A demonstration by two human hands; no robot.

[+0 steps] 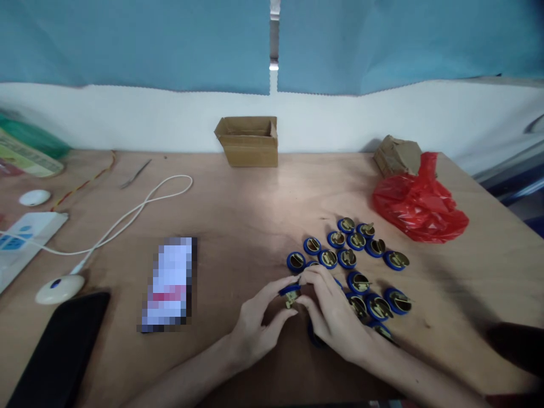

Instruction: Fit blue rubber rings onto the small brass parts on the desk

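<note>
A round blue badge with a brass-coloured clip on its back [290,294] is held up between my two hands, just above the table. My left hand [259,323] pinches it from the left, thumb below and forefinger above. From the right, my right hand [329,311] grips its edge and clip with bent fingers. Several similar blue badges [358,281] lie clip side up around and behind my right hand, which partly hides some of them. Another dark blue round piece [317,334] shows under that hand.
A small open cardboard box [254,153] stands against the wall. At the right lie a red plastic bag [419,204] and a crumpled brown paper packet [397,154]. Leftward are a phone with a lit screen [170,277], a black phone-like slab [59,351], a white cable [140,207] and tweezers [136,173].
</note>
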